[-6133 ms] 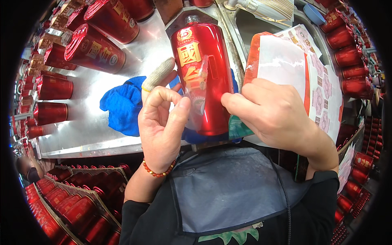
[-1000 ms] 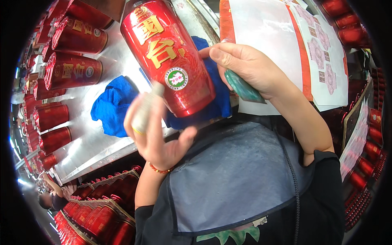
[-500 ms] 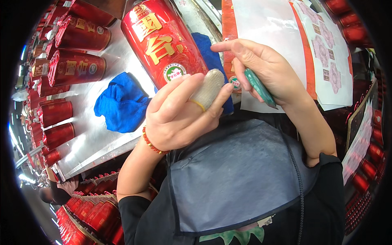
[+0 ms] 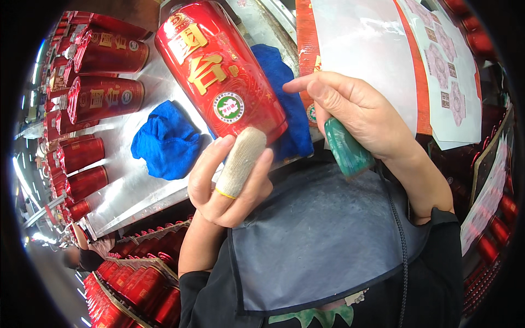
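A large red bottle [image 4: 219, 71] with gold characters and a round green-and-white sticker [image 4: 228, 107] lies on a blue cloth [image 4: 284, 87] on the metal table [image 4: 126, 186]. My left hand [image 4: 229, 186] is just below the bottle's base with its fingers apart. One finger wears a beige fabric cot with a yellow band, and its tip reaches the bottle's lower edge. My right hand [image 4: 361, 115] grips a green-handled tool [image 4: 347, 148] in its palm. Its index finger stretches left over the blue cloth beside the bottle.
A second blue cloth [image 4: 167, 142] lies crumpled left of the bottle. More red bottles [image 4: 104, 98] lie along the table's left side, and crates of them [image 4: 136, 284] stand below. An orange-edged sticker sheet [image 4: 372, 60] lies at upper right. A grey apron [image 4: 317, 235] covers my front.
My left hand came out from under the bottle, crossed its lower end and now sits at its base. The bottle rests flatter on the cloth. My right hand keeps the green tool.
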A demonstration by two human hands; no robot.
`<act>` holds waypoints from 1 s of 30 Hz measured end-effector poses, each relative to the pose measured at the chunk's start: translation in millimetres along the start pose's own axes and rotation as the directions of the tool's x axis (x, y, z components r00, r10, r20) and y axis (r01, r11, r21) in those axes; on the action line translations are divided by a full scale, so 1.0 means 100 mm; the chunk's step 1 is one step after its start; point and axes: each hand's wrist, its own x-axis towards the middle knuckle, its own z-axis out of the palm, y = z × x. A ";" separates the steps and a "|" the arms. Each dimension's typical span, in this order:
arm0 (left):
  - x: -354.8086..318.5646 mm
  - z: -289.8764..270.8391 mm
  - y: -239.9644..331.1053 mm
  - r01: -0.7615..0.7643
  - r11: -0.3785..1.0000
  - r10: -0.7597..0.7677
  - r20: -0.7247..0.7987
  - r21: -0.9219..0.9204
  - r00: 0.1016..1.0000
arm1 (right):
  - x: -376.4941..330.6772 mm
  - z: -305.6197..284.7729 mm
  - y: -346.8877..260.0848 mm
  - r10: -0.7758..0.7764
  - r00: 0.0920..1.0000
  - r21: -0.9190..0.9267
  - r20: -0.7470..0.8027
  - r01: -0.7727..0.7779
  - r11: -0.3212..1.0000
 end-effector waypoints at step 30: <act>0.43 0.14 0.08 0.148 0.988 -0.150 0.075 0.031 0.986 | -0.03 0.00 -0.03 0.011 1.000 -0.118 0.013 -0.009 0.993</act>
